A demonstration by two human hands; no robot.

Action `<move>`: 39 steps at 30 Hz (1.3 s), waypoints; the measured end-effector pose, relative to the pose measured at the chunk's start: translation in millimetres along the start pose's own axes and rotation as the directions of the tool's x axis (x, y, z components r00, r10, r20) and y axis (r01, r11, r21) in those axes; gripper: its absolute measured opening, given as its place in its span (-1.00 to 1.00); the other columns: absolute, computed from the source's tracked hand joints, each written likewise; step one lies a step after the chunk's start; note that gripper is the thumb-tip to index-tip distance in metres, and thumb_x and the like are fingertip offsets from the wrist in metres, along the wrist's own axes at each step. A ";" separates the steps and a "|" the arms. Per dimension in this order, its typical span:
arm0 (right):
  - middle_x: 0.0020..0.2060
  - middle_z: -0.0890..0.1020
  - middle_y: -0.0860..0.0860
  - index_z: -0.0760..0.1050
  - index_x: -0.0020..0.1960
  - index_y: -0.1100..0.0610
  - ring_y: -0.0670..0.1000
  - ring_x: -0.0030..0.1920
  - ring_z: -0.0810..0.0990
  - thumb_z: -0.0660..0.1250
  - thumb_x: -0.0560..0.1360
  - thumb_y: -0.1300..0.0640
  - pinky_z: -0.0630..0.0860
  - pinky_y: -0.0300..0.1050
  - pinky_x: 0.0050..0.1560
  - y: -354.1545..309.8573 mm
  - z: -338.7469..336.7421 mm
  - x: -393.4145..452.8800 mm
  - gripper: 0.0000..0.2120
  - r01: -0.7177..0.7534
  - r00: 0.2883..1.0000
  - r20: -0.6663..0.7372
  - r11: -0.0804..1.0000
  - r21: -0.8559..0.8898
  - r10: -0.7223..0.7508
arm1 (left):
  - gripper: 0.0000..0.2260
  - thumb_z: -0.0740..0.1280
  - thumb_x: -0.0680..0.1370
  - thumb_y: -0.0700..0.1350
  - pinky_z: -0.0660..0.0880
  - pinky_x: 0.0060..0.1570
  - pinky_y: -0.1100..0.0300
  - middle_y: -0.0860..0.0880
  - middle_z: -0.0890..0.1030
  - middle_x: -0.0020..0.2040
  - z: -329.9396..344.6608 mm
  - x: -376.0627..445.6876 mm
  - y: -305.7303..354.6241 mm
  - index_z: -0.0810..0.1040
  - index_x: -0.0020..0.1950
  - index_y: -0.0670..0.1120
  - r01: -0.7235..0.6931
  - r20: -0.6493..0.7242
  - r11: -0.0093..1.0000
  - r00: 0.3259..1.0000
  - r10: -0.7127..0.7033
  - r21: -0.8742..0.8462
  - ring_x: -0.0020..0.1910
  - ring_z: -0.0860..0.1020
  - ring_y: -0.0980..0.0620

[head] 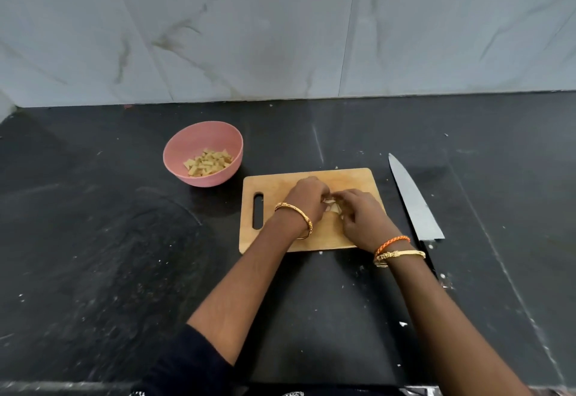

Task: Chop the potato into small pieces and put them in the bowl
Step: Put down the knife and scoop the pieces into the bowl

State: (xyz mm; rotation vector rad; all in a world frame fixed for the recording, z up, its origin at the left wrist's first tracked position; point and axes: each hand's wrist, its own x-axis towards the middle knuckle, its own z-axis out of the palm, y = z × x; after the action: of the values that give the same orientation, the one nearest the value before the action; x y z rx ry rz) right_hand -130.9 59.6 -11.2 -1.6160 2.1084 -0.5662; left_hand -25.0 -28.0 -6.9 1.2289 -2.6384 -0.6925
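Where the black countertop (93, 239) meets the grey marbled wall (280, 21), the following items stand.

Item 1: wooden cutting board (280, 182), rectangular, slotted handle at its nine o'clock end, lying flat at centre.

Item 2: left hand (307, 199), over the middle of the board, fingers curled down round pale potato pieces (333, 207). Gold bangle (294, 218) at the wrist; dark sleeve pushed up past the elbow.

Item 3: right hand (364, 213), just at three o'clock of the left, fingertips meeting it, fingers likewise curled and closing on the same small heap. Orange thread band (393, 242) and second gold bangle (400, 255) at the wrist.

Item 4: potato pieces, cut, whitish, gathered on the board between the two hands and mostly hidden by them; count cannot be told.

Item 5: pink bowl (184, 149), round, upright, at ten o'clock of the board and close to its corner, apart from it. Contents: a pile of yellowish chopped potato (208, 162) covering the bottom.

Item 6: large knife (414, 199), lying flat on the countertop just at three o'clock of the board, tip towards twelve o'clock, dark handle towards six o'clock and partly hidden by the right forearm. No hand touches it.

Item 7: white flecks and scraps scattered over the countertop.
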 end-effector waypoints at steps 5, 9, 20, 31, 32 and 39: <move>0.16 0.44 0.15 0.52 0.19 0.23 0.16 0.17 0.44 0.36 0.48 0.20 0.36 -0.14 0.17 0.9 0.9 2.4 -0.71 -0.098 0.995 -0.006 0.994 -0.049 0.098 | -0.81 0.38 0.50 -0.18 0.47 0.13 0.13 -0.12 0.57 0.07 -3.0 0.4 2.5 0.62 0.11 -0.15 -0.015 -0.001 0.999 1.000 0.015 0.033 0.07 0.53 -0.07; 0.05 0.54 0.21 0.60 0.07 0.28 0.19 0.04 0.53 0.40 0.45 0.22 0.40 -0.14 0.04 -2.2 -2.9 11.5 -0.78 -0.100 0.993 -0.069 0.995 -0.028 0.098 | -0.82 0.37 0.51 -0.14 0.48 0.04 0.15 -0.11 0.63 0.02 -7.9 3.4 3.3 0.64 0.08 -0.14 -0.034 0.030 0.997 0.999 0.032 0.070 0.03 0.56 -0.06; -0.08 0.62 0.18 0.58 -0.03 0.25 0.15 -0.02 0.59 0.42 0.42 0.24 0.48 -0.10 -0.06 -20.2 -11.0 29.3 -0.86 -0.091 0.996 -0.002 0.986 -0.143 0.091 | -0.81 0.44 0.44 -0.16 0.45 -0.11 0.26 -0.08 0.65 -0.03 -8.3 3.0 6.8 0.66 0.04 -0.13 0.120 -0.061 0.993 0.991 -0.121 -0.021 -0.10 0.54 0.01; -0.31 0.58 0.10 0.46 -0.25 0.15 0.00 -0.36 0.57 0.42 0.40 0.34 0.61 -0.21 -0.28 -23.1 -37.9 40.4 -0.82 -0.206 0.978 0.128 0.710 0.673 0.162 | -0.88 0.47 0.40 -0.30 0.61 -0.15 0.28 -0.11 0.64 -0.14 -48.4 -16.5 -31.5 0.63 -0.08 -0.24 0.307 0.099 0.477 0.906 -0.412 -0.824 -0.16 0.62 0.02; -0.30 0.57 0.11 0.45 -0.24 0.16 -0.01 -0.33 0.56 0.39 0.44 0.35 0.60 -0.25 -0.31 -30.2 -43.2 46.4 -0.83 -0.203 0.979 0.154 0.579 0.789 0.133 | -0.88 0.47 0.40 -0.30 0.60 -0.19 0.30 -0.12 0.64 -0.14 -60.0 -18.8 -35.4 0.63 -0.08 -0.24 0.280 0.093 0.418 0.905 -0.415 -0.864 -0.15 0.62 0.03; -0.30 0.65 0.02 0.49 -0.21 0.14 -0.04 -0.23 0.64 0.39 0.45 0.33 0.59 -0.23 -0.21 -116.6 -47.4 109.8 -0.86 -0.089 0.982 0.153 0.450 0.889 -0.109 | -0.93 0.44 0.43 -0.29 0.60 -0.20 0.30 -0.09 0.63 -0.22 -154.3 -31.6 -66.5 0.63 -0.10 -0.22 0.150 -0.120 0.496 0.874 -0.471 -0.855 -0.27 0.60 0.08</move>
State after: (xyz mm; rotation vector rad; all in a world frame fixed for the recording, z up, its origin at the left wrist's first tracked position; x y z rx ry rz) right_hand -90.2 -71.8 83.5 -0.9577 1.2095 -1.2211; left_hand 90.7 -94.3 99.9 1.3203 -1.4145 -1.4154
